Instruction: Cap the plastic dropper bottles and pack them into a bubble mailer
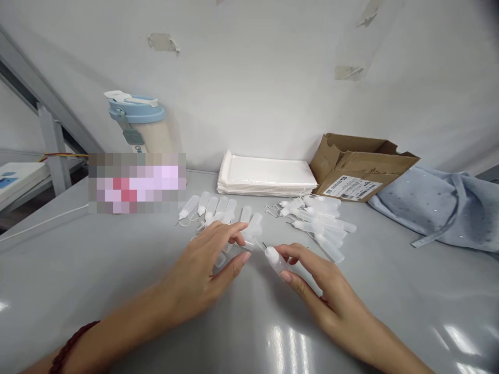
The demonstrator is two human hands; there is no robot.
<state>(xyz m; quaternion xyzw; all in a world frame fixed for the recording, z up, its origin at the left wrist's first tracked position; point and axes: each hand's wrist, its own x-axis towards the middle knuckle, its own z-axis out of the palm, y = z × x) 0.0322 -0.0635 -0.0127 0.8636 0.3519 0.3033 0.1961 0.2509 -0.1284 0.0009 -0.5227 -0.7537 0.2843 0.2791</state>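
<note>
Between the thumb and fingers of my right hand [312, 280] is a small translucent needle-tip squeeze bottle [277, 262]. Its white cap and thin dark needle point up and to the left, with a pale strap beside the needle. My left hand [218, 254] hovers to the left with thumb and fingers apart, holding nothing. Beneath and behind that hand lie several similar bottles [210, 206], some partly hidden by it. A second pile of bottles [323, 221] rests behind my right hand, their thin needles and straps mostly towards the left.
A stack of white padded envelopes [268, 174] lies against the wall. Beside it stands an open cardboard box [358, 169], with blue-grey fabric [432, 208] to its right. A blue-lidded tumbler [140, 122] stands back left behind a pixelated patch. A white cable [47, 221] crosses the table's left side.
</note>
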